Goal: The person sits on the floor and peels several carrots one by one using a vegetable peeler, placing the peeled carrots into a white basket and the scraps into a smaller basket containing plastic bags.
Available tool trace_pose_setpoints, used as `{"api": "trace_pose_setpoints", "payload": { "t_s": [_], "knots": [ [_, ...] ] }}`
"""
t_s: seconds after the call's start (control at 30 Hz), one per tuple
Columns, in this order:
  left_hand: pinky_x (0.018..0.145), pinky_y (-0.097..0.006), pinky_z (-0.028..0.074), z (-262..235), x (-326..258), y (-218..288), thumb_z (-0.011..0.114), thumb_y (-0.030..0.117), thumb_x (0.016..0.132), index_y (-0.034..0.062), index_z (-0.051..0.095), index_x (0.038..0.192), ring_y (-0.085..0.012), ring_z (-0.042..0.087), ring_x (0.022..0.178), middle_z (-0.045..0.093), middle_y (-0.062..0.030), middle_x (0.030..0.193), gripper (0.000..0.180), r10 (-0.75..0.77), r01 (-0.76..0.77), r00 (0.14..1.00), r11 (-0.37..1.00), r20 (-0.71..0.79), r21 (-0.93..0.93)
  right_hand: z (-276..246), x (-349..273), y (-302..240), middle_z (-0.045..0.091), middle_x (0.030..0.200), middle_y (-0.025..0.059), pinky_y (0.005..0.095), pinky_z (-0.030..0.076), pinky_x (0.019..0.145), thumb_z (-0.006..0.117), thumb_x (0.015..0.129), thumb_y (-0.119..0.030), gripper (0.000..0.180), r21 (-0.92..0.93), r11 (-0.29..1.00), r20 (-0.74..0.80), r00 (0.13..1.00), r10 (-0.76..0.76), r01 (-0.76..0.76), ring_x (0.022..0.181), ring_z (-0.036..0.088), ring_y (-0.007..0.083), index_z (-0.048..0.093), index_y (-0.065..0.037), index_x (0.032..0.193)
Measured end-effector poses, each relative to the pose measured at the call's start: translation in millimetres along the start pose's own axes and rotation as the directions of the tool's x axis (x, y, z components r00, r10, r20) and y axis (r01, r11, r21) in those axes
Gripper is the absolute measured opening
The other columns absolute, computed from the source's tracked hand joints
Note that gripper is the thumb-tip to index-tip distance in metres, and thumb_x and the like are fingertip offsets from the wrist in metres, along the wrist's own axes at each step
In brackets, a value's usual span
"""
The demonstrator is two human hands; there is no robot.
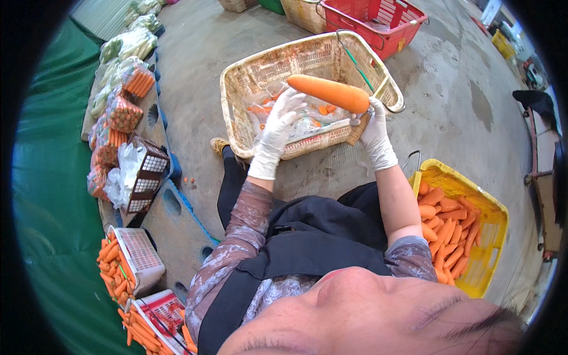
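Note:
A large orange carrot (331, 93) is held up above a dirty cream plastic basket (232, 118), its thick end to the right. My white-gloved left hand (277, 125) is closed at the carrot's narrow end, its fingertips partly behind it. At the thick end, my gloved right hand (376, 133) grips a short wooden-handled tool (357, 131), the handle pointing down; its blade or head is mostly hidden. The thumb side of that hand touches the carrot. Orange carrot scraps (324, 110) and clear plastic lie inside the basket.
A yellow crate (494, 236) full of carrots stands close on my right. Beyond the basket sits a red crate (378, 29). To my left, bagged carrots (124, 113) and a dark crate (148, 177) rest on a pallet; white crates (142, 254) stand nearer, beside heaped carrots.

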State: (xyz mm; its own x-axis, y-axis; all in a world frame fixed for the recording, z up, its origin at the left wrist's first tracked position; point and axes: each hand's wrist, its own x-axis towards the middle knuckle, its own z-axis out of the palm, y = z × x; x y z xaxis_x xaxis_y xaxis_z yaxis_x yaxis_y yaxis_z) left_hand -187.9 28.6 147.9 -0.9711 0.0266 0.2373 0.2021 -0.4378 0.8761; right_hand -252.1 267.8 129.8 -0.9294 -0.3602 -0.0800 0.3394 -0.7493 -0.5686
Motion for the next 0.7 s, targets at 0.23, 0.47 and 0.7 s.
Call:
{"api": "trace_pose_setpoints", "payload": {
  "t_s": [0.23,0.47,0.7],
  "knots": [
    [0.101,-0.032,0.041,50,-1,6,0.057,0.004,0.091,0.0024,0.038,0.136,-0.0171,0.052,0.115,0.055,-0.0078,0.123,0.049,0.183,-0.180,0.976,0.983,-0.118,0.040,15,-10,48,0.063,0.083,0.0083,0.0240,0.046,0.046,0.060,0.080,-0.036,0.037,-0.001,0.931,-0.102,0.927,0.362,-0.364,0.060,0.059,0.0180,0.058,-0.007,0.103],
    [0.085,-0.028,0.049,49,-10,8,0.061,0.006,0.089,0.0016,0.050,0.122,-0.0135,0.058,0.098,0.059,-0.0055,0.108,0.034,0.269,-0.214,0.938,0.946,-0.219,0.243,12,-4,59,0.066,0.085,0.0092,0.0245,0.045,0.045,0.055,0.087,-0.044,0.045,-0.308,0.859,-0.100,0.912,0.397,-0.408,0.056,0.056,0.0151,0.060,-0.006,0.109],
    [0.059,-0.029,0.049,31,-20,15,0.057,0.045,0.091,0.0058,0.059,0.094,-0.0145,0.057,0.067,0.059,-0.0046,0.076,0.039,-0.105,0.087,0.943,0.994,-0.317,-0.071,42,-16,18,0.070,0.082,0.0064,0.0233,0.043,0.049,0.061,0.087,-0.043,0.045,-0.803,0.567,-0.126,0.983,0.137,-0.182,0.052,0.055,0.0098,0.067,-0.001,0.103]
  ]
}}
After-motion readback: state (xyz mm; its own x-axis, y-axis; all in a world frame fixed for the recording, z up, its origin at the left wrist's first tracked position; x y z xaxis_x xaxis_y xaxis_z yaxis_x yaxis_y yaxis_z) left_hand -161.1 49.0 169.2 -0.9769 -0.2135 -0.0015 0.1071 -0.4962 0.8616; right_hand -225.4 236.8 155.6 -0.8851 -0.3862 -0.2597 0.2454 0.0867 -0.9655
